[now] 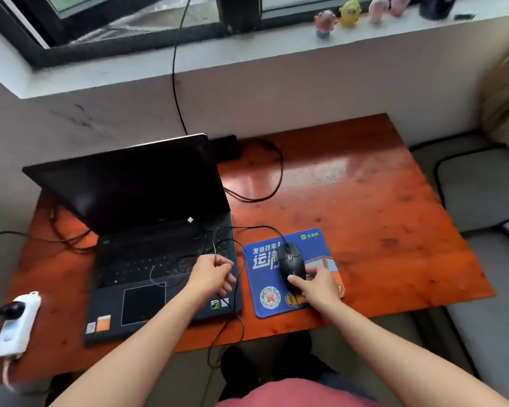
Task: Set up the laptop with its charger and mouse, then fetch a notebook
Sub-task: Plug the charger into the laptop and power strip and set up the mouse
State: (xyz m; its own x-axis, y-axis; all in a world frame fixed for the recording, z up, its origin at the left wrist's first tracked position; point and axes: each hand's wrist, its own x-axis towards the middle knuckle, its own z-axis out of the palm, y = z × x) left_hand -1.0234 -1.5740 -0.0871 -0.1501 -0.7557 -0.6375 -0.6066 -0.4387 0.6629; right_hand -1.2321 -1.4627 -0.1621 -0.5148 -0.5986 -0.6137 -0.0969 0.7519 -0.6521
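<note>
A black laptop (147,230) stands with its lid up and its screen dark on the left half of the red-brown wooden table (365,201). A black wired mouse (288,259) lies on a blue mouse pad (265,304) to the laptop's right. My right hand (316,284) holds the mouse's near end. Over the laptop's right edge, my left hand (215,274) pinches the thin mouse cable (218,245). The black charger brick (227,148) sits behind the screen, and its cable (271,186) loops across the table.
A white power strip (15,324) with a black plug in it lies at the table's left front corner. Several small figurines (350,13) stand on the windowsill. Grey cushions (482,201) border the table on the right. A black cord (177,69) hangs down from the window.
</note>
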